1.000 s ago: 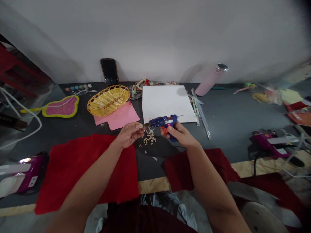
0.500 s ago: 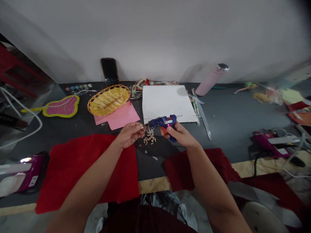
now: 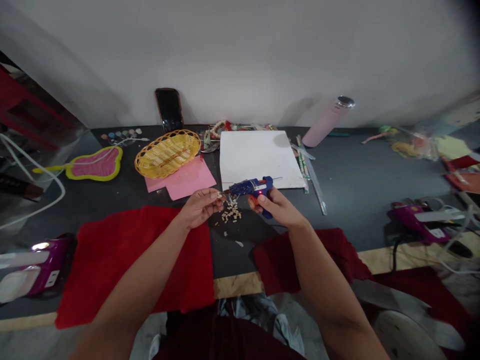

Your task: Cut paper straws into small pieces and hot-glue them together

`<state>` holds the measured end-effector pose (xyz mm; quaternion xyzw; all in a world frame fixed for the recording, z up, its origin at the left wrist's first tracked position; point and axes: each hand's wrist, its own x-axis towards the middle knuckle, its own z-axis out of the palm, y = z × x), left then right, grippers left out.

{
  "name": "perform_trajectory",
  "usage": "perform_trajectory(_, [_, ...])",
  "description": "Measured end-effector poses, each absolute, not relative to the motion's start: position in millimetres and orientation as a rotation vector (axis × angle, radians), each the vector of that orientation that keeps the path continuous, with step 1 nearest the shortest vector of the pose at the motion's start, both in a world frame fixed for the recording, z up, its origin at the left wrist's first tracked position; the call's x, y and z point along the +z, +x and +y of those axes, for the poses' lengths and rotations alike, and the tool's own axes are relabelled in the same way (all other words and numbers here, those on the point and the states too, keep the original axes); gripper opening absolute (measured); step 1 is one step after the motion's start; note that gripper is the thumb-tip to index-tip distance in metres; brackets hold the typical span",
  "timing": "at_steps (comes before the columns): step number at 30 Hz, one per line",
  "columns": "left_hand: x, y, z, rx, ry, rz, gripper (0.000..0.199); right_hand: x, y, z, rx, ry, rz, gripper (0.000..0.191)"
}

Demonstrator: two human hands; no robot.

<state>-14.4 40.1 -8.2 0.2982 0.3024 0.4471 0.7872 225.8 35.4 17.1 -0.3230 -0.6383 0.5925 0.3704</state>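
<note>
My right hand (image 3: 279,207) is wrapped round the handle of a blue hot glue gun (image 3: 247,188), with fingers at its orange trigger and a small red light glowing on its side. The nozzle points left, right at the fingertips of my left hand (image 3: 200,207). Those fingertips pinch a small pale beige piece (image 3: 219,195), mostly covered by the fingers. Below the nozzle, a scatter of small beige pieces (image 3: 231,212) lies on the dark table (image 3: 232,255). A clear glue stick (image 3: 277,178) pokes out of the gun's back end.
A white board (image 3: 258,155) lies behind the gun. Pink paper (image 3: 193,180) sits under a yellow woven basket (image 3: 168,155). Red cloth (image 3: 142,255) spreads at the left. A pink bottle (image 3: 326,122) and a phone (image 3: 169,109) stand by the wall. A purple device (image 3: 423,220) rests at the right.
</note>
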Motion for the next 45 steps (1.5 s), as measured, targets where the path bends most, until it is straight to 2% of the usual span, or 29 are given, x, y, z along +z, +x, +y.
perform_trajectory(34, [-10.1,-13.9,40.3,0.982,0.648,0.648,0.015,14.8,227.0,36.6,1.542,-0.82,-1.599,0.021])
perform_trajectory(45, [-8.4,-12.8,40.0,0.967,0.674,0.657,0.017,9.1,234.4,43.5,1.454,-1.011,-1.383,0.026])
